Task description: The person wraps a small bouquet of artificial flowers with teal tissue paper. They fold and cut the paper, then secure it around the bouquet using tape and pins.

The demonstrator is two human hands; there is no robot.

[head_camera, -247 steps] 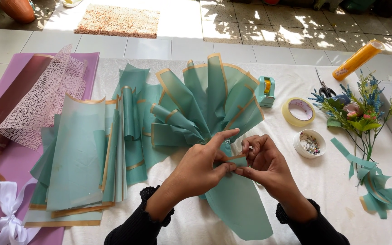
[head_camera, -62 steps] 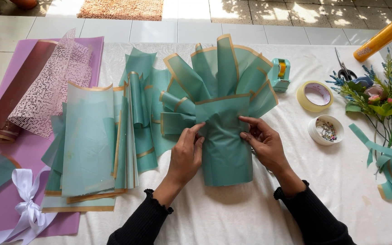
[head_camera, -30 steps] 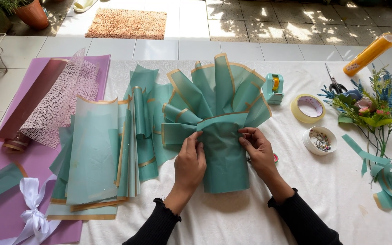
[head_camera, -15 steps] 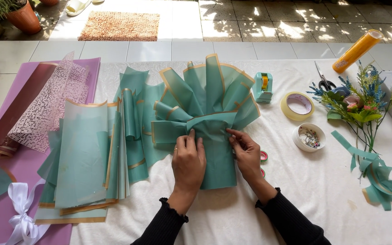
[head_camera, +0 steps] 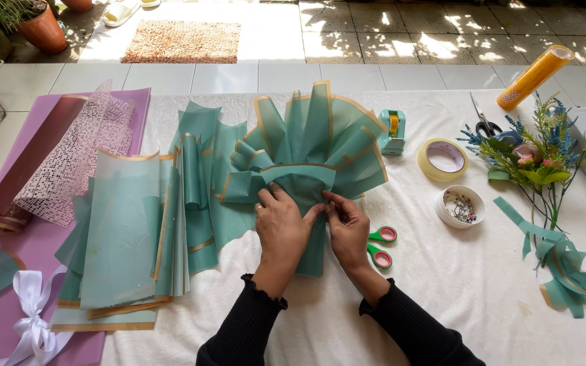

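The teal, gold-edged fan of pleated wrapping paper (head_camera: 310,159) lies mid-bench on the white cloth (head_camera: 442,291). Its gathered neck is pinched between the left hand (head_camera: 281,227) and right hand (head_camera: 347,227), both grips clamped so the pleats are kept from springing apart.

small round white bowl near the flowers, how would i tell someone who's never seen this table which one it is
Start at the white table cloth and go to the flower bunch on its right side. Just left of the stems sits the white bowl, below the tape roll. Unlike that yellowish open ring, it is a closed dish holding small mixed bits.
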